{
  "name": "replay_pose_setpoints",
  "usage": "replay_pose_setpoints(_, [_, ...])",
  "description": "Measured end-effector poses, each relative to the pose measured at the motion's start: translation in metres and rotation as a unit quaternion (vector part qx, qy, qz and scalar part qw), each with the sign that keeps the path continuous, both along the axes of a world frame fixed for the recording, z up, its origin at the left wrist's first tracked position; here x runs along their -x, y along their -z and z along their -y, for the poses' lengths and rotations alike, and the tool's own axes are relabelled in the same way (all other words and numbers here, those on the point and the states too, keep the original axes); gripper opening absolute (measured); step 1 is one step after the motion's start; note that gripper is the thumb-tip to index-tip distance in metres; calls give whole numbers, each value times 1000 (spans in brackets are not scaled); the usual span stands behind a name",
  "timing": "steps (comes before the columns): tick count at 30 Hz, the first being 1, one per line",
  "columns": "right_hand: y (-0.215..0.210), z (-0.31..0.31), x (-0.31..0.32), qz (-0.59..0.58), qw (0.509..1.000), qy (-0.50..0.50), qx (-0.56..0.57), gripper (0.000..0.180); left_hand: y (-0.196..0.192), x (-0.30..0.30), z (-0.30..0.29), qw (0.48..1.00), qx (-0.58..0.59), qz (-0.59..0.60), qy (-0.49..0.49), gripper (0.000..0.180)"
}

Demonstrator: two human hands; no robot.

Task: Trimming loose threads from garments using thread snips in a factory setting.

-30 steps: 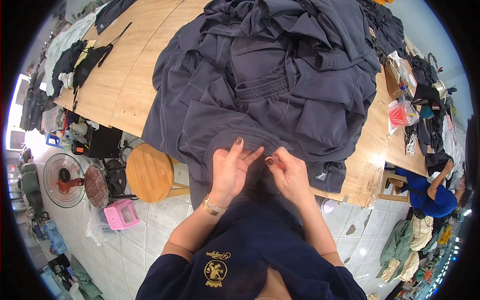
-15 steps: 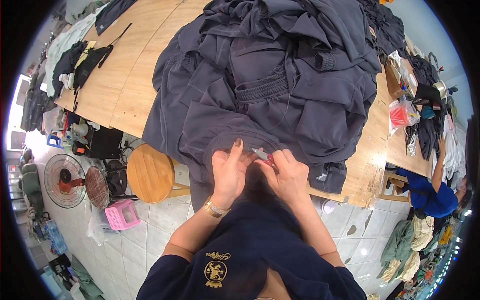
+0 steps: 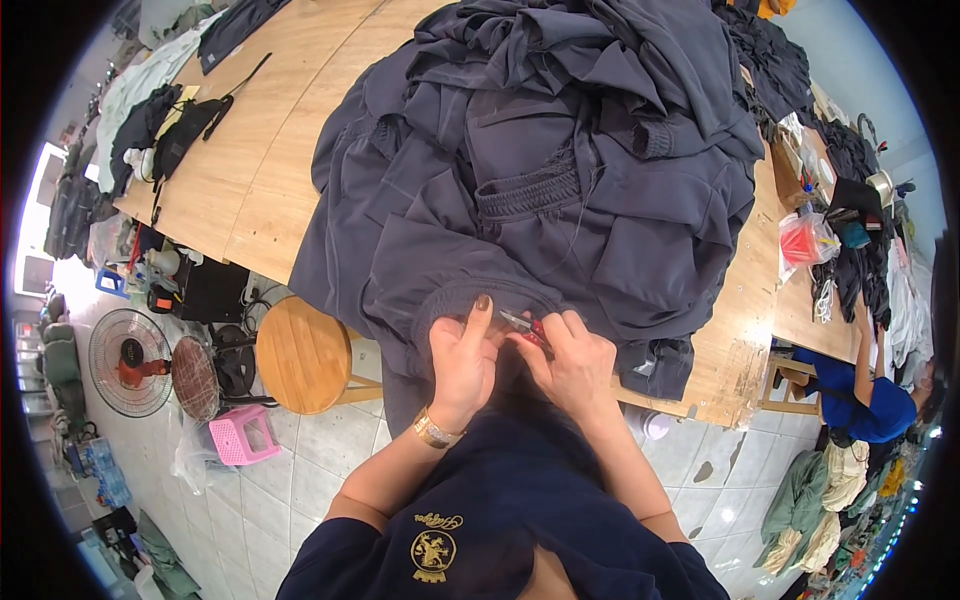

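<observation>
A dark grey garment (image 3: 430,235) with a gathered elastic edge (image 3: 470,290) hangs over the table's near side, part of a large heap. My left hand (image 3: 463,365) is closed on that edge, thumb up and on top, the other fingers mostly hidden behind. In my right hand (image 3: 572,365) is a small pair of thread snips (image 3: 530,325) with red handles. Its metal blades point left toward my left thumb and stand slightly apart, close to the elastic edge. Whether a thread lies between them is too small to tell. Another gathered waistband (image 3: 525,192) lies just beyond.
The wooden table (image 3: 290,150) carries more dark clothes at its far left. A round wooden stool (image 3: 303,355), a pink plastic stool (image 3: 245,433) and a fan (image 3: 130,362) stand at left. On the right, a person in blue (image 3: 865,400) reaches toward hanging clothes.
The snips' blades have parted and tilted, where before they were together. Both hands stay by the elastic edge. The whole view has shifted slightly.
</observation>
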State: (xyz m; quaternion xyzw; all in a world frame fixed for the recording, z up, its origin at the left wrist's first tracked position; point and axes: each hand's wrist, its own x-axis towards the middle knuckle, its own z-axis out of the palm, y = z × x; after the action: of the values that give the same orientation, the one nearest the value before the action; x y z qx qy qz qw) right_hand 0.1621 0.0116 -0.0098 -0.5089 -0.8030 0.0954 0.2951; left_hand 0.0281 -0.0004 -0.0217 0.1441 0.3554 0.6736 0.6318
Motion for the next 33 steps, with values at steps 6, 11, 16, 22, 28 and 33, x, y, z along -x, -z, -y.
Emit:
replay_pose_setpoints(6, [2,0,-3,-25,1000,-5,13,33,-2,-1,1,1000,1,-3,-4,23])
replay_pose_setpoints(11, [0,-2,-5,-100,994,8,42,33,0,-2,0,1000,7,-3,-23,22])
replay_pose_setpoints(16, [2,-2,-5,-23,1000,-3,16,33,-1,-2,-2,1000,-1,5,-12,23])
replay_pose_setpoints(22, [3,-3,-2,-21,1000,-7,4,34,-1,-2,0,1000,-16,11,-10,25])
replay_pose_setpoints(28, [4,-1,-2,-20,1000,-10,12,32,-3,-4,2,1000,-17,-3,-14,26])
replay_pose_setpoints(33, [4,-1,-4,-311,935,36,168,25,-2,-4,-1,999,-13,16,-29,22])
